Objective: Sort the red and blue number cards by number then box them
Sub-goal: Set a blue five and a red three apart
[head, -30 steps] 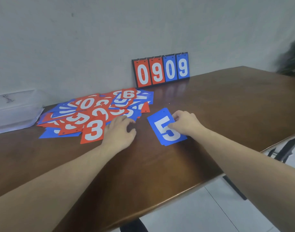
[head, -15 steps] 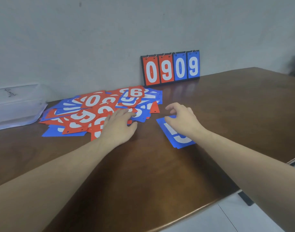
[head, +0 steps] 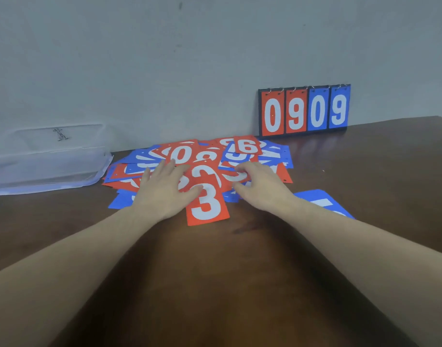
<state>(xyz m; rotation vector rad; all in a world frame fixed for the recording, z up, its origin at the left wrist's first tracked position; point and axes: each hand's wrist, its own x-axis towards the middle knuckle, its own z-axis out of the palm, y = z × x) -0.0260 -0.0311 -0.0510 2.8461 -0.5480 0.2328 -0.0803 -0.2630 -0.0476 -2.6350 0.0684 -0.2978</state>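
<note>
Left hand (head: pixel 166 190): fingers straight and spread, flat on the card pile (head: pixel 197 166), thumb tip resting on the red 3 card (head: pixel 206 204). Nothing gripped; looks like it is pinning or fanning the heap so numbers can be read. Right hand (head: pixel 261 187): fingers loosely bent, tips down on the pile's right part, on a red card with a white curve; whether it pinches a card edge, cannot tell. Likely feeling for the next card to pull.

Red 3 card juts out of the pile toward 6 o'clock, nearest the person, partly under the left thumb. Red 0 and red 6 cards lie on top at the pile's far side, about 12 and 1 o'clock. One blue card (head: pixel 323 202) lies alone at 3 o'clock of the pile, partly hidden by the right forearm; probably a sorted start. Clear plastic box (head: pixel 47 159) sits at 9 o'clock, well apart from the hands, no cards seen in it. Scoreboard (head: pixel 304 110) reading 0909 stands against the wall at 1 o'clock. All on a brown table (head: pixel 214 284). Sorting barely begun, by my judgement.
</note>
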